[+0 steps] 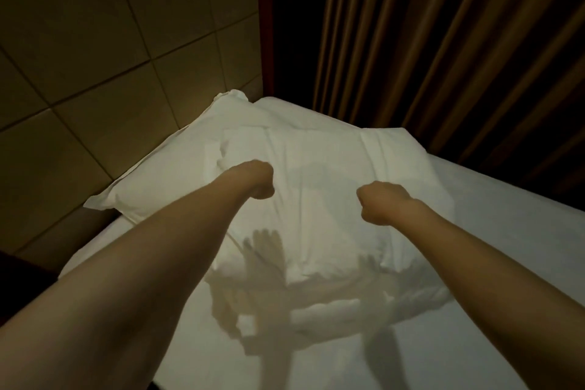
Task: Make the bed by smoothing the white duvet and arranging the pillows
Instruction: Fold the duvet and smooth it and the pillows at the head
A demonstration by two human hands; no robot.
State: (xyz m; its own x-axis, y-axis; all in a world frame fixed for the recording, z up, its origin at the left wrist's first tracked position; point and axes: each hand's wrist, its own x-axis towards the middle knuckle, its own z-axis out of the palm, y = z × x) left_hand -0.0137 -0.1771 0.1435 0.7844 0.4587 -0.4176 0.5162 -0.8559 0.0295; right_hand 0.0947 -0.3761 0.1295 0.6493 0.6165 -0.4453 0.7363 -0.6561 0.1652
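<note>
both hands, left hand (258, 179) and right hand (381, 201), curl knuckles-up over a white pillow (316, 199) at frame centre; whether either grip pinches fabric cannot be told. second pillow (177, 161) lies upper left on the bed (490, 231).

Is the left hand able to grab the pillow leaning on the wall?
Probably yes. The left hand hangs right beside the back pillow, which leans on the tiled headboard. Only the front pillow lies below it, and nothing blocks the way across.
</note>
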